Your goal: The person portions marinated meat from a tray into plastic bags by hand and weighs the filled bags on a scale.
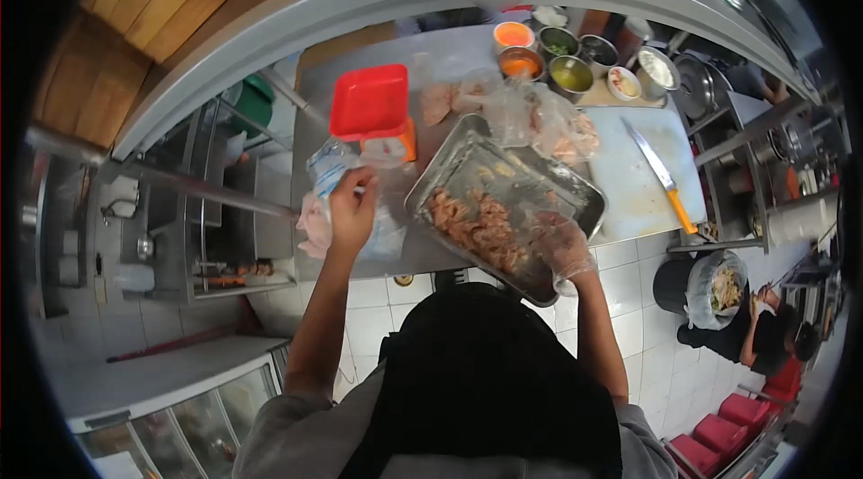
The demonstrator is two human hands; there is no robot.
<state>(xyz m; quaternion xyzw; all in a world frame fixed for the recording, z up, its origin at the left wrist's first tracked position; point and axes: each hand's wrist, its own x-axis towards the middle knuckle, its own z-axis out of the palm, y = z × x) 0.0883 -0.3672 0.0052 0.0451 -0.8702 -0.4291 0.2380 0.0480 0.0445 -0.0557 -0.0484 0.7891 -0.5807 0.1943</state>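
Observation:
A metal tray (557, 187) sits tilted on the steel table, with pieces of raw meat (485, 229) spread over its lower left half. My right hand (559, 243), in a clear plastic glove, is over the tray's lower right part beside the meat; what its fingers hold, if anything, is hidden. Left of the tray my bare left hand (353, 200) is closed in a pinch by clear plastic bags (331, 164). Above it a red container (369, 102) rests on an orange scale (411, 139). Bagged meat (564, 127) lies against the tray's top edge.
A knife with a yellow handle (680, 209) lies on a white cutting board (620, 182). Several bowls, one with orange contents (521, 64), stand at the back. At the lower right, a person (764, 331) is near a lined bin (710, 286).

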